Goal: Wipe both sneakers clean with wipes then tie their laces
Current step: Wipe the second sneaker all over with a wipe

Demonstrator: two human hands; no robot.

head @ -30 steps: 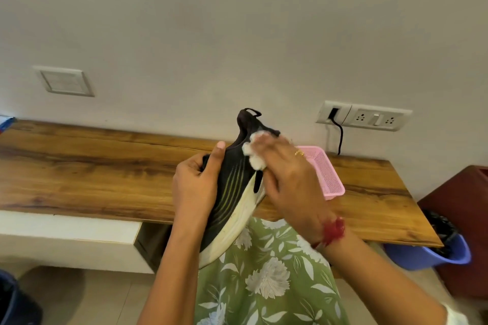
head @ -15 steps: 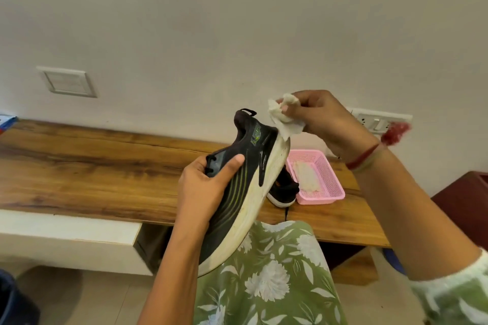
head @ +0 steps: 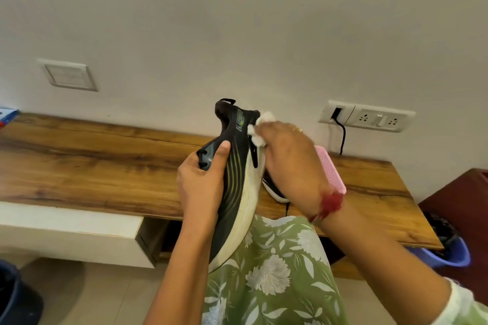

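Note:
A black sneaker [head: 235, 182] with green stripes and a cream sole stands heel-up in front of me. My left hand [head: 202, 182] grips its upper near the lace eyelets. My right hand [head: 290, 163] presses a white wipe [head: 260, 130] against the heel end of the sole. The second black sneaker [head: 274, 190] lies on the wooden shelf [head: 105, 166], mostly hidden behind my right hand, with a lace hanging over the edge.
A pink plastic basket [head: 332, 174] sits on the shelf behind my right wrist. A wall socket [head: 369, 119] with a black cable is above it. A blue bin [head: 449, 256] stands at the right, a dark bucket [head: 13, 295] at the lower left.
My right hand was lifted above the heel with the wipe half a second ago; it has come back down onto the sole. The left hand still holds the sneaker.

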